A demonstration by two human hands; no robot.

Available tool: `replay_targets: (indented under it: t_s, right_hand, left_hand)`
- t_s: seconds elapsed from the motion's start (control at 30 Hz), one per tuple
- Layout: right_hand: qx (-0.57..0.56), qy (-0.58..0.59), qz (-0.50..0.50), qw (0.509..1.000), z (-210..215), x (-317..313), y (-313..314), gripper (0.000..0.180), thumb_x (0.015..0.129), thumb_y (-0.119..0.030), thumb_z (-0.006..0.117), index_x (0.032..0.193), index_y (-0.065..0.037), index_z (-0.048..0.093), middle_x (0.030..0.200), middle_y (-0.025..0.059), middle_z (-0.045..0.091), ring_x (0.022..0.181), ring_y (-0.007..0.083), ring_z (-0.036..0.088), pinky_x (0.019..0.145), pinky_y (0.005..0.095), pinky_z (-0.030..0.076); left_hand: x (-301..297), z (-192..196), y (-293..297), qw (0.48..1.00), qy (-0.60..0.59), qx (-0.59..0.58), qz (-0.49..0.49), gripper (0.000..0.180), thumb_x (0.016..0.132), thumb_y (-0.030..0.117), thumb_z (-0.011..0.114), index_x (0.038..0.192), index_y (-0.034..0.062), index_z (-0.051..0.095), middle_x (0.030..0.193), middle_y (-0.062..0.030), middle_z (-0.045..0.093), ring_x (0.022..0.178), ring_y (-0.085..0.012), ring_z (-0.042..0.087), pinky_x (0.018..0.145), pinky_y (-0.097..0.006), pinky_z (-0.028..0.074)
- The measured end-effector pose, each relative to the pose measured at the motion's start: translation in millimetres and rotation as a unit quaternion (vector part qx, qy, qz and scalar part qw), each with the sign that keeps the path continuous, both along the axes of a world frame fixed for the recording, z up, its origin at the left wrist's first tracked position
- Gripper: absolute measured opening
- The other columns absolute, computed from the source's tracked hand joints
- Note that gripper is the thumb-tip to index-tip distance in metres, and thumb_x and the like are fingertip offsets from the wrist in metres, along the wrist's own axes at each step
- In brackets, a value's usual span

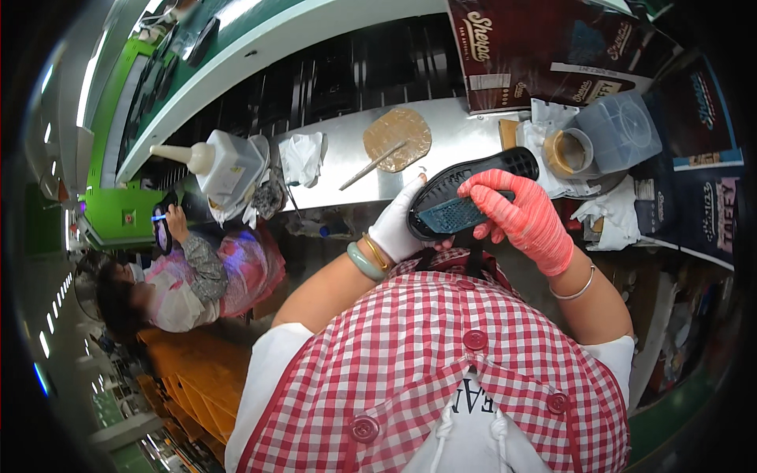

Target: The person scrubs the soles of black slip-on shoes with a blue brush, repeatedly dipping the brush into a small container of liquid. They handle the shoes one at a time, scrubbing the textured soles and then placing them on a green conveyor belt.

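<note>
The white-gloved left hand [397, 226] clasps one end of a long black rubber shoe sole [449, 187], held up near the shiny steel workbench [467, 130], before the red-and-white checked apron [418, 347]. The coral knit-gloved right hand [524, 222] bends its fingers over the sole's textured teal patch [448, 217] (from here, I cannot tell whether they pinch anything).

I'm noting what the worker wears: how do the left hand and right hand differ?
The left hand is in a white glove; the right hand wears a coral-pink one. The left hand grips the left end of the black sole, while the right hand curls over its face. The left wrist bears a green bangle and a gold-coloured bangle; the right, one silvery bangle. Both are gloved.
</note>
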State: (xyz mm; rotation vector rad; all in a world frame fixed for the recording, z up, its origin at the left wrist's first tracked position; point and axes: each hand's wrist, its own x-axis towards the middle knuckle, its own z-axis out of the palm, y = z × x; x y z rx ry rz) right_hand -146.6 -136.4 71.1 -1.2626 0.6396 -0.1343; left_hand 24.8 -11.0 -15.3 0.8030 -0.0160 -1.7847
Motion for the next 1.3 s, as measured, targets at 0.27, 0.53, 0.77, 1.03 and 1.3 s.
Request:
replay_targets:
  t_s: [0.27,0.53,0.77,1.03,1.3]
  right_hand:
    - [-0.017,0.032,0.067,0.997,2,27,-6,0.030,0.087,-0.026,0.061,0.103,-0.001,0.063,0.077,0.0033,0.063,0.053,0.0059,0.057,0.044,0.0184,0.040]
    - [-0.033,0.052,0.097,0.993,-5,27,-20,0.028,0.084,-0.027,0.065,0.097,-0.002,0.066,0.075,0.0031,0.062,0.053,0.0074,0.055,0.051,0.0214,0.042]
    - [-0.052,0.074,0.105,0.990,-1,18,-30,0.027,0.083,-0.028,0.066,0.095,-0.003,0.067,0.074,0.0037,0.062,0.055,0.0080,0.054,0.053,0.0218,0.044]
    - [-0.099,0.094,0.113,0.984,7,4,-42,0.025,0.082,-0.026,0.066,0.093,-0.003,0.067,0.075,0.0032,0.063,0.057,0.0090,0.055,0.055,0.0226,0.044]
    - [-0.107,0.106,0.067,0.986,-10,-34,-53,0.021,0.081,-0.018,0.064,0.094,-0.002,0.068,0.076,0.0020,0.064,0.062,0.0079,0.056,0.058,0.0210,0.045]
  left_hand:
    - [18,11,-1,0.990,-0.104,0.051,-0.084,0.047,0.092,0.052,0.034,0.110,0.0145,0.055,0.090,-0.0098,0.063,0.063,-0.0264,0.057,0.049,-0.036,0.044]
    - [38,9,-5,0.993,-0.027,0.069,-0.097,0.040,0.096,0.037,0.030,0.112,0.0082,0.053,0.088,-0.0115,0.063,0.057,-0.0217,0.057,0.046,-0.033,0.044]
    - [47,12,-12,0.987,-0.016,0.062,-0.148,0.044,0.094,0.040,0.039,0.106,0.0023,0.057,0.085,-0.0128,0.066,0.060,-0.0225,0.062,0.046,-0.033,0.047]
    - [57,9,-19,0.978,-0.016,0.081,-0.192,0.047,0.091,0.043,0.042,0.109,0.0011,0.056,0.087,-0.0155,0.066,0.061,-0.0238,0.063,0.046,-0.035,0.049]
    - [63,0,-15,0.976,-0.051,0.088,-0.192,0.048,0.092,0.040,0.039,0.112,-0.0014,0.053,0.088,-0.0196,0.064,0.051,-0.0266,0.060,0.038,-0.034,0.047]
